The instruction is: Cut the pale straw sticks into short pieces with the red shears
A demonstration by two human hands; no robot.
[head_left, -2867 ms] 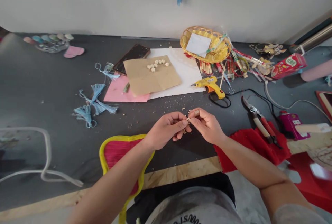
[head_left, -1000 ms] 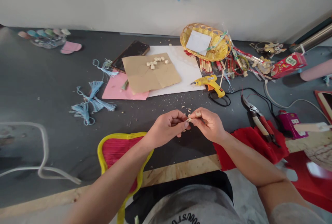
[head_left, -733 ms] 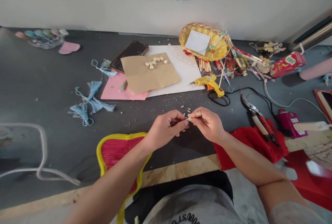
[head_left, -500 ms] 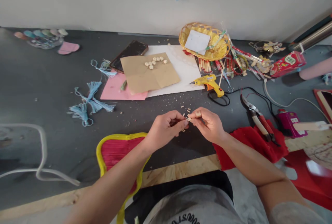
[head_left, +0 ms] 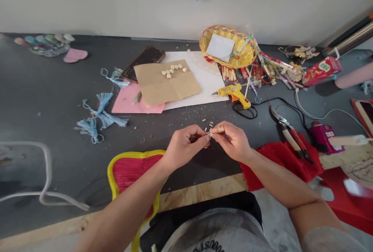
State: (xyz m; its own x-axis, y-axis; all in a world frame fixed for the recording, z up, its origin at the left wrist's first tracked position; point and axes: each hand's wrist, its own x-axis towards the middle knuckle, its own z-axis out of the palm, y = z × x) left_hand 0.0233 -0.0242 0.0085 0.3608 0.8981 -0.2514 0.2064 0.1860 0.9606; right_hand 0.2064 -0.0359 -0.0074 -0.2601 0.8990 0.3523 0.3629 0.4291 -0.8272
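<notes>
Close together over the dark table, my left hand (head_left: 189,143) and my right hand (head_left: 230,139) meet at the fingertips. Between them is a small pale wooden stick piece (head_left: 210,134), pinched by both thumbs and forefingers; the fingers partly cover it. A bandage-like patch wraps a finger of the right hand. More short stick pieces (head_left: 211,123) lie on the table just beyond the fingertips. Farther off, small pale cube-like clusters (head_left: 168,74) rest on a sheet of brown paper (head_left: 166,90).
A yellow glue gun (head_left: 234,93) lies behind the right hand, near a wicker basket (head_left: 204,46). Pruning shears (head_left: 288,129) sit on red cloth (head_left: 268,154) at right. Blue tassels (head_left: 101,110) are at left. A yellow-edged red piece (head_left: 125,170) lies under my left forearm.
Both hands stay together at the same spot, with only slight finger movement around the small stick piece. The whole view has shifted a little.
</notes>
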